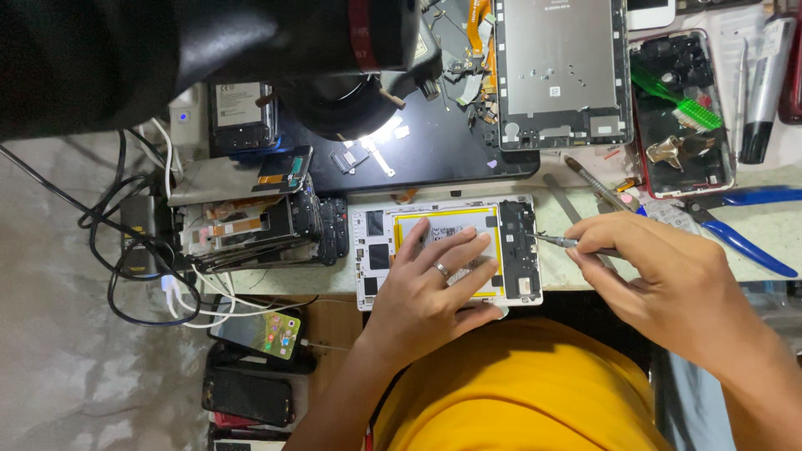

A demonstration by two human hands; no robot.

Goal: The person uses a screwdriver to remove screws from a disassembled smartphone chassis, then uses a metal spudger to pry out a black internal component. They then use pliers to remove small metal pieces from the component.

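A: Where is your left hand [434,284]?

B: Flat on the opened tablet [447,250], fingers [468,242] spread over its yellow-edged battery. It pins the tablet down and grips nothing. There's a ring on one finger.

A: And the tablet?

B: It lies back-off on the counter [777,230], right at the near edge in front of you, with your yellow shirt [518,392] just below it.

A: Your right hand [660,276]?

B: Its fingers are pinched shut round a thin tool [555,241]. The metal tip points left and meets the dark board at the tablet's right end.

A: What's around you?

B: Blue-handled pliers [743,221] lie just past your right hand. A second tablet frame [560,71] sits farther back, with a green brush [677,104] on a phone to its right. A stack of phone parts [251,225] stands left of the tablet, beside tangled cables [142,267]. A microscope [351,92] hangs over the dark mat.
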